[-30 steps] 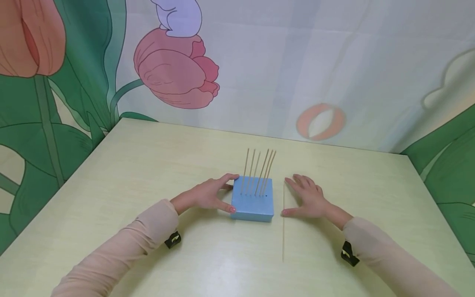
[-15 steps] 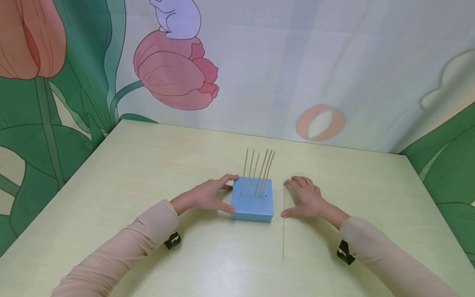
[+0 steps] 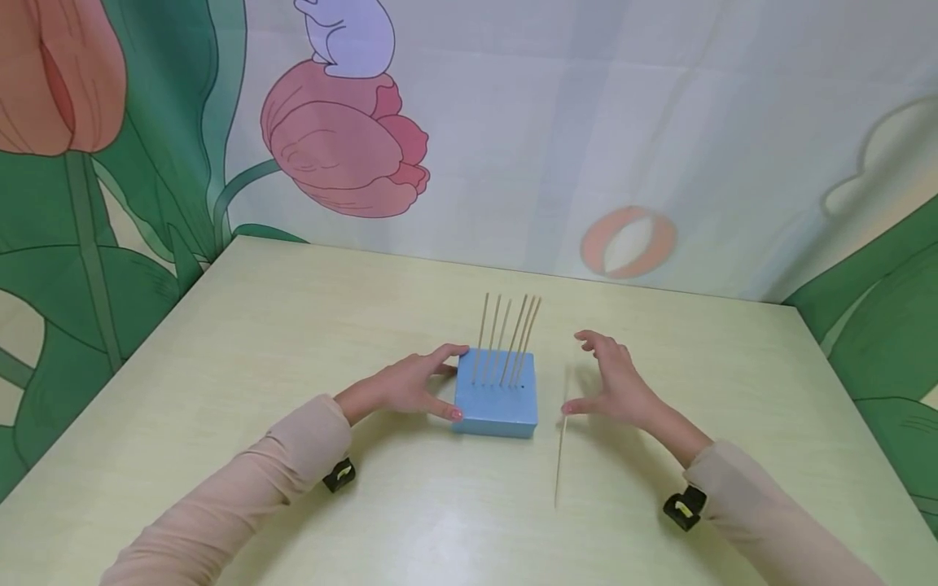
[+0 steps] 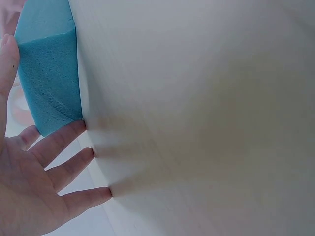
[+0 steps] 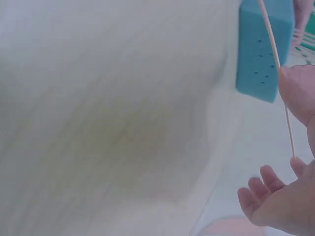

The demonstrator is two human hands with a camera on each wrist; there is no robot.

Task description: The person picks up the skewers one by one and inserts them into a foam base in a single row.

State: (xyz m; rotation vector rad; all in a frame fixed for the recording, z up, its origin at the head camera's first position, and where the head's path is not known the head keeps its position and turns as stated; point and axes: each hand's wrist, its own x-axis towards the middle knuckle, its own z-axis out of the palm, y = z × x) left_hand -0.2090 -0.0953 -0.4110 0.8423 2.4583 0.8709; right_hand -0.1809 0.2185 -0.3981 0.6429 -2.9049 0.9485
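In the head view a blue foam block [image 3: 495, 411] stands on the table, with several bamboo skewers [image 3: 501, 342] upright in a row in its top. One small hole shows at the right of that row. My left hand [image 3: 406, 382] grips the block's left side, thumb at the front corner and index finger at the back corner; the left wrist view shows the other fingertips [image 4: 109, 192] resting on the table. Right of the block, a loose skewer [image 3: 560, 456] slants along my right hand [image 3: 615, 387]. The right wrist view shows this skewer running past the thumb to a fingertip, the other fingers spread.
The pale wooden table [image 3: 352, 293] reaches back to a hanging cloth [image 3: 498, 146] printed with flowers. Black wrist mounts [image 3: 685, 508] hang below both sleeves. Several holes show in the block's side in the right wrist view.
My right hand has risen with its fingers lifted off the table. The loose skewer now tilts, and its near end has shifted slightly left. My left hand and the block stay in place.
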